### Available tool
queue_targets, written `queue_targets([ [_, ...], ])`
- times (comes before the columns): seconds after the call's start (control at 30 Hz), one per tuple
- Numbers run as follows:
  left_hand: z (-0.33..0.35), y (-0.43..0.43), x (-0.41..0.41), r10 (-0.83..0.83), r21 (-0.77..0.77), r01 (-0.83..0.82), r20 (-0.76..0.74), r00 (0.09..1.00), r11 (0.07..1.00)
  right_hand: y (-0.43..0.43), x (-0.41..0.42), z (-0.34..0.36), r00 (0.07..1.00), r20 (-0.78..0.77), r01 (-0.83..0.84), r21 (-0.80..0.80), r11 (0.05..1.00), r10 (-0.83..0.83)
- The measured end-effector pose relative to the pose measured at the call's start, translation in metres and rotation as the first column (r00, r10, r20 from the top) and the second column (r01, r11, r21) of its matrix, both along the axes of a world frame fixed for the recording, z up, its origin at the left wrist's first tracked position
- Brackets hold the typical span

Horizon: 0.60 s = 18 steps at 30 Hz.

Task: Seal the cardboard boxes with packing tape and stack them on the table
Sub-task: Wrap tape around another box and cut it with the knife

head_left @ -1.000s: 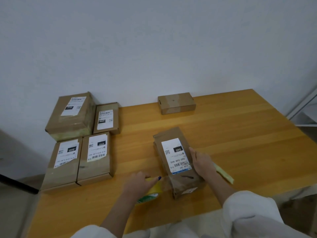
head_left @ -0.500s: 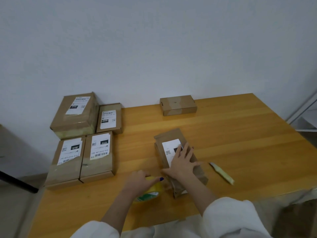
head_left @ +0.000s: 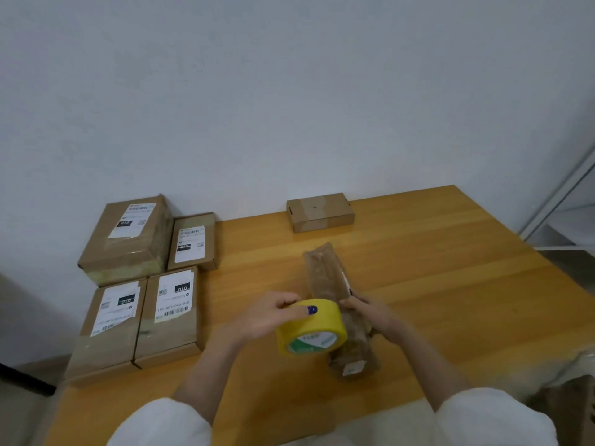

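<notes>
On the table (head_left: 418, 284), near centre, the box (head_left: 331, 281) that had lain label-up stood tipped on its long edge, label facing right. The tape roll (head_left: 310, 326) had come up off the table, against the box's left side. My left hand (head_left: 267, 317) gripped the roll and my right hand (head_left: 370, 313) curled round the box, so taping looked about to start, stacking still ahead.

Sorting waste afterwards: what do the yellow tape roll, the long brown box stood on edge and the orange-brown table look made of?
Yellow tape roll: glossy plastic film, likely; smooth sheen, printed green-and-white core face. Long brown box: cardboard, seemingly under clear tape; wrinkled shine. Orange-brown table: varnished wood or wood-look laminate; plank lines, soft reflections.
</notes>
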<state>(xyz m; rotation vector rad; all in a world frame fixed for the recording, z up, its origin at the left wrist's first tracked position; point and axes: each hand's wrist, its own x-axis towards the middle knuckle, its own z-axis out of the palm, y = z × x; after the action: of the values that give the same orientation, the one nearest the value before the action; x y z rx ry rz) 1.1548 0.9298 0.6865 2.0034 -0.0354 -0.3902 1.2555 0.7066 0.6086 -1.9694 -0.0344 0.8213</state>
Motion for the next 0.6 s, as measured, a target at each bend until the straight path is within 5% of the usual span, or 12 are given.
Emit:
queue_targets([
  [0.2, 0.008, -0.029, 0.015, -0.095, -0.007, 0.096, 0.041, 0.995, 0.995, -0.013, 0.009, 0.009, 0.998, -0.021, 0.066, -0.037, 0.997, -0.067],
  [0.33, 0.012, -0.044, 0.020, -0.111, -0.016, 0.112, 0.044, 0.993, 0.994, -0.007, 0.035, 0.005, 0.986, 0.165, 0.015, -0.085, 0.996, -0.001],
  [0.6, 0.006, -0.051, 0.014, -0.039, -0.031, 0.038, -0.015, 0.999, 0.999, 0.003, 0.040, -0.001, 0.950, 0.298, -0.070, -0.075, 0.995, 0.089],
])
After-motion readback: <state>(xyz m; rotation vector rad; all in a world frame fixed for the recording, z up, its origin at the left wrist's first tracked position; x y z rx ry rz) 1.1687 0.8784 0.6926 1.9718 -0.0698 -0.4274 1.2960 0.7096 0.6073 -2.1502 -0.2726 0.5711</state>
